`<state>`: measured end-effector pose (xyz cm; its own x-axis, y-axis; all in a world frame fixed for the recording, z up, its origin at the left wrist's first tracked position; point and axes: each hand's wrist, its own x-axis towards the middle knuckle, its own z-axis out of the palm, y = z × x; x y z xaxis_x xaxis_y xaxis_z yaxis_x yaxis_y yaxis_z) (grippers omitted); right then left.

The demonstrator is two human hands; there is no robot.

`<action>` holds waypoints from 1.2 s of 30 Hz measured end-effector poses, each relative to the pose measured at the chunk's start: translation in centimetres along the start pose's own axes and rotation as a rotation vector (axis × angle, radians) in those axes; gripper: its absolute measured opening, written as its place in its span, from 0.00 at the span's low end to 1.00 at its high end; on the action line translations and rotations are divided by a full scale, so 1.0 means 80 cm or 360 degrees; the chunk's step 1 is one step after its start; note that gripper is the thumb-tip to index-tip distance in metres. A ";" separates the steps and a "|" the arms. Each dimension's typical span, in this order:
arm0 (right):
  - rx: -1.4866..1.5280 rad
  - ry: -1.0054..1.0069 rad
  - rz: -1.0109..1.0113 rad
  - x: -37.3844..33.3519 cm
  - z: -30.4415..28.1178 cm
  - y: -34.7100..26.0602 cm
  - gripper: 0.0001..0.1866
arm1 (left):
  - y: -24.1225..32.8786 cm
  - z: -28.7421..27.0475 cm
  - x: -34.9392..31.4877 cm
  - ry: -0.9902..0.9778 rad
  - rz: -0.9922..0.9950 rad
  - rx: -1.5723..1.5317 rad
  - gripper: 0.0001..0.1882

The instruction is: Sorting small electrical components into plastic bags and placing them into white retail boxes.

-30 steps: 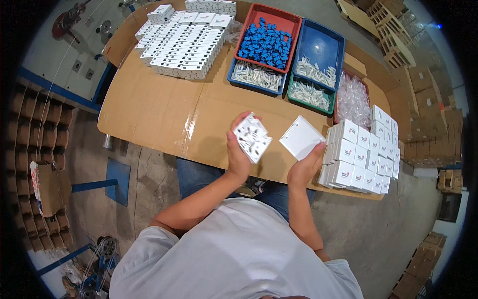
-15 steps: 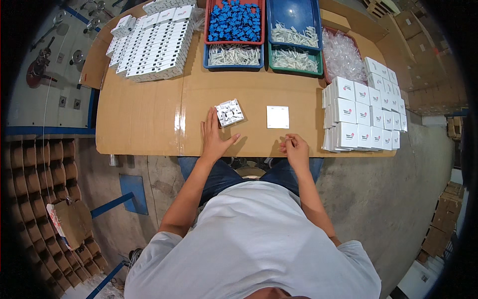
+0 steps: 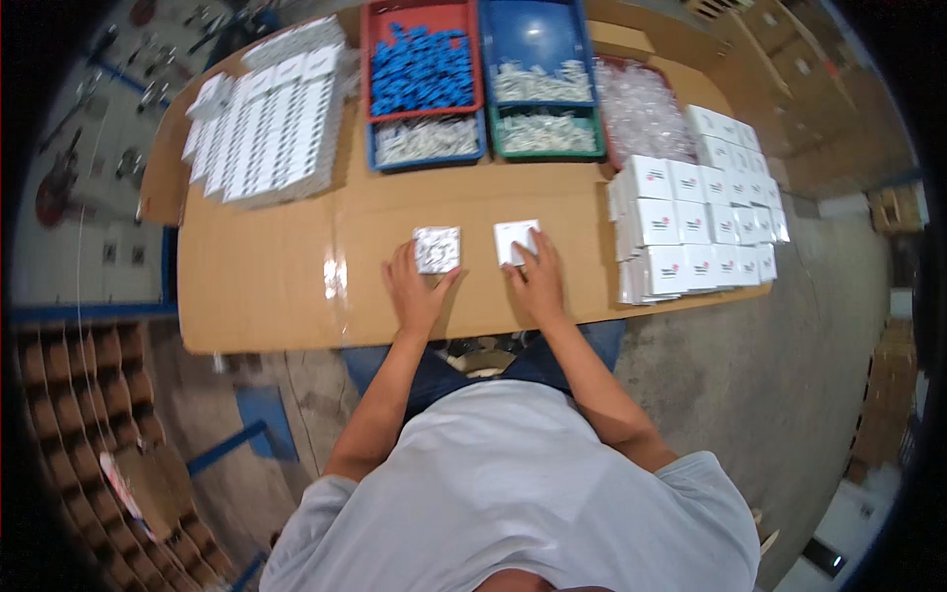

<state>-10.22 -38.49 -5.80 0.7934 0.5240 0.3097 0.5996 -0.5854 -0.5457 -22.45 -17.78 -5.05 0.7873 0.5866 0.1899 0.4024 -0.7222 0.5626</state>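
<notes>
A square white open-faced piece [image 3: 437, 250] with small parts inside lies on the cardboard-covered table. My left hand [image 3: 416, 298] is at its near left corner, fingers spread along the left side and thumb apart near the lower right corner. To the right is a flat white square plate [image 3: 510, 237]. My right hand [image 3: 539, 286] reaches over the plate's near right part, with the thumb at its near edge and the fingertips on its right side, gripping it. Those fingers partly cover the plate.
Stacked white modules [image 3: 281, 128] stand at the far left. Behind are trays of blue parts [image 3: 422, 69] and small white parts [image 3: 429, 140]. A bin of clear plastic pieces [image 3: 641, 113] and stacked white boxes [image 3: 681, 222] stand on the right. The table's near edge [image 3: 266, 350] lies before me.
My right hand has moved forward from beside the plate onto it, its fingers opening out and taking hold. My left hand stays by the open-faced piece, which now sits straighter. The view has shifted.
</notes>
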 end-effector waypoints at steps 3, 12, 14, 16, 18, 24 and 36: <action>0.0286 0.0046 0.0097 0.017 -0.032 -0.010 0.19 | 0.007 -0.007 -0.002 0.0000 -0.0056 0.0097 0.57; -0.0460 0.0026 0.0523 0.279 -0.261 0.170 0.13 | 0.022 -0.005 0.003 0.0023 -0.0023 0.0150 0.56; -0.0605 0.0080 0.0629 0.312 -0.276 0.248 0.13 | 0.020 -0.002 0.004 0.0009 -0.0026 0.0137 0.55; -0.0840 0.0187 0.0573 0.329 -0.280 0.286 0.16 | 0.021 -0.005 0.003 0.0019 -0.0018 0.0127 0.55; -0.0862 0.0241 0.0462 0.334 -0.265 0.310 0.15 | 0.020 -0.006 0.003 0.0014 -0.0016 0.0146 0.54; -0.0978 0.0279 0.0299 0.351 -0.247 0.331 0.08 | 0.018 -0.004 0.002 0.0017 -0.0012 0.0190 0.53; 0.0887 0.0333 0.0551 0.313 -0.329 0.227 0.11 | 0.027 -0.003 0.002 0.0347 -0.0060 -0.0778 0.21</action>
<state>23.29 -52.32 12.55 0.9667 0.2009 0.1587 0.2092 -0.2625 -0.9420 -21.55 -19.11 -3.62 0.6401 0.7090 0.2958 0.1231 -0.4747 0.8715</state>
